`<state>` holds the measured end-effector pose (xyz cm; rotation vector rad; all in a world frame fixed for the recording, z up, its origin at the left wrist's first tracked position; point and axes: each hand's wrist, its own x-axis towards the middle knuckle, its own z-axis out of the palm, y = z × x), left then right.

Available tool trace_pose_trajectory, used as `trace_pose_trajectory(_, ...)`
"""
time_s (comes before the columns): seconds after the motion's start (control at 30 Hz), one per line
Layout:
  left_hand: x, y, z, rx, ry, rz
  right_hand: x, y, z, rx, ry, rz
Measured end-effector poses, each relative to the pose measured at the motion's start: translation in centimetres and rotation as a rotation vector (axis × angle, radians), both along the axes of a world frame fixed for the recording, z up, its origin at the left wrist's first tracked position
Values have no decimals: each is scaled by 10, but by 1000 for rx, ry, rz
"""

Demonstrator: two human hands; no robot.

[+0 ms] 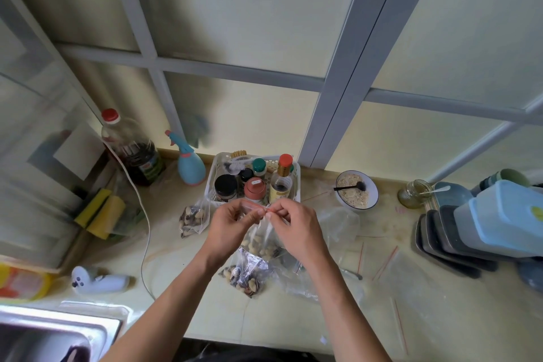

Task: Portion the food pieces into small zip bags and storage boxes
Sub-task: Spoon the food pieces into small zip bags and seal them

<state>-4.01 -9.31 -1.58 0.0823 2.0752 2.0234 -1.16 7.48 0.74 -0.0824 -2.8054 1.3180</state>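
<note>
Zip bag (pixel 262 233) with food pieces is hanging above the worktop (pixel 188 270).
Left hand (pixel 232 225) and right hand (pixel 295 226) are both pinching its red seal; another filled bag (pixel 192 219) is lying beside the white basket (pixel 296 182).

In the middle of the picture, the left hand (pixel 232 222) and the right hand (pixel 293 225) pinch the red top strip of a small zip bag (pixel 264 236) with food pieces inside. Just below it lies an open foil bag (pixel 249 272) of food. A filled bag (pixel 192 219) sits to the left. A white basket (pixel 295 176) of jars stands behind the hands. A bowl (pixel 371 195) sits to the right.
</note>
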Motion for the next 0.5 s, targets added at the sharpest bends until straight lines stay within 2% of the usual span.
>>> trace_pose_trajectory(0.13,0,-4,0,18,-29,56,-1,2,-2,1,-2,3)
trace_pose_trajectory(0.2,-1,-6,-1,-45,-14,55,0,1,-3,14,13,22)
trace_pose_trajectory(0.3,-3,-12,-2,-312,214,29,3,-2,-5,52,26,42)
trace_pose_trajectory(0.4,-9,-17,2,-498,498,-109,4,-1,-6,70,46,54)
trace_pose_trajectory(0.5,-10,-19,3,-598,546,-204,5,-1,-3,77,58,62)
